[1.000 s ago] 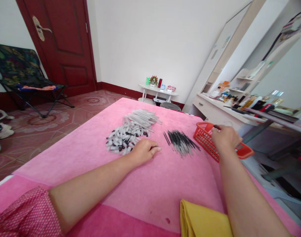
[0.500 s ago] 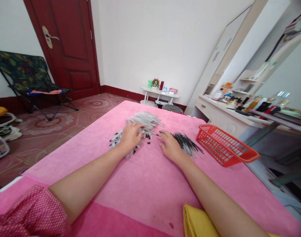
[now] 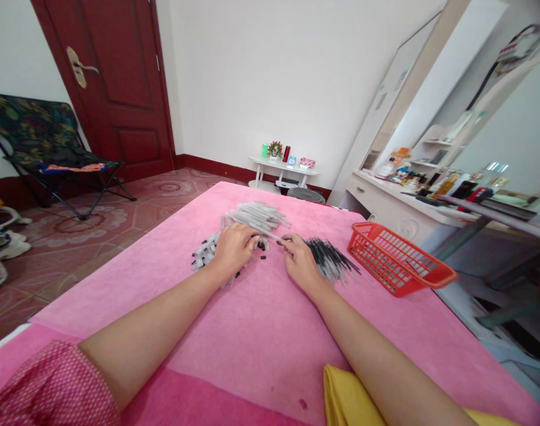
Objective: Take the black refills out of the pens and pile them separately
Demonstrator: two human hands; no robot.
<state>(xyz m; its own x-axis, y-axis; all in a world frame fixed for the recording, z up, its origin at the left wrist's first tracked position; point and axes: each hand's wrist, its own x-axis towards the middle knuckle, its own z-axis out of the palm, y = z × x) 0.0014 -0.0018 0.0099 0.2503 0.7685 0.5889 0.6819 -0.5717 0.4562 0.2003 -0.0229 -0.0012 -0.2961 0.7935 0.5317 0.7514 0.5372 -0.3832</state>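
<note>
A pale pen barrel (image 3: 272, 236) spans the gap between my hands. The fingers of my left hand (image 3: 234, 248) are curled closed at its left end, while my right hand (image 3: 300, 259) pinches the right end between thumb and fingers. Beyond them lies a pile of whitish pen barrels (image 3: 259, 214). Short translucent pieces with black ends (image 3: 204, 253) are heaped beside and partly under my left hand. Small black plugs (image 3: 263, 257) lie between the hands. To the right of my right hand is a bundle of dark pen refills (image 3: 334, 257).
A red plastic basket (image 3: 396, 260) stands at the right edge of the pink-covered table (image 3: 252, 343). Folded yellow cloth (image 3: 347, 396) lies under my right forearm. A dressing table (image 3: 398, 198) with bottles is at the right, a folding chair (image 3: 57, 154) at the left.
My right hand's fingers have closed onto the end of the pen barrel, where they were spread before. My left hand has hardly moved; the whole view has shifted slightly.
</note>
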